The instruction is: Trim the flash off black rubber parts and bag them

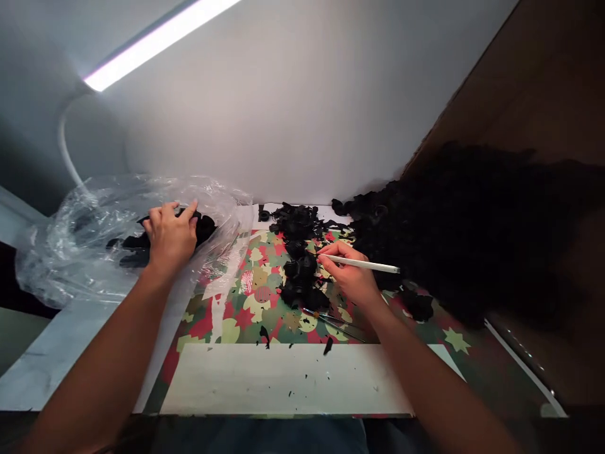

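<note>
My left hand (171, 236) is over a clear plastic bag (80, 252) at the left, its fingers spread above dark, thin-looking black pieces (137, 243) lying in the bag. Whether the fingertips touch those pieces I cannot tell. In my right hand (352, 271) is a slim white pen-like tool (373, 263), pinched near its front end, with its back end pointing right. Its tip comes close to a clump of black pieces (300, 271) at the middle of the patterned sheet (265, 284).
A large heap of black pieces (454, 239) fills a brown cardboard box side (529, 75) at the right. Tweezers (333, 321) lie below the middle clump. A white board (278, 381) with black scraps lies in front. A tube lamp (161, 44) hangs above the bag.
</note>
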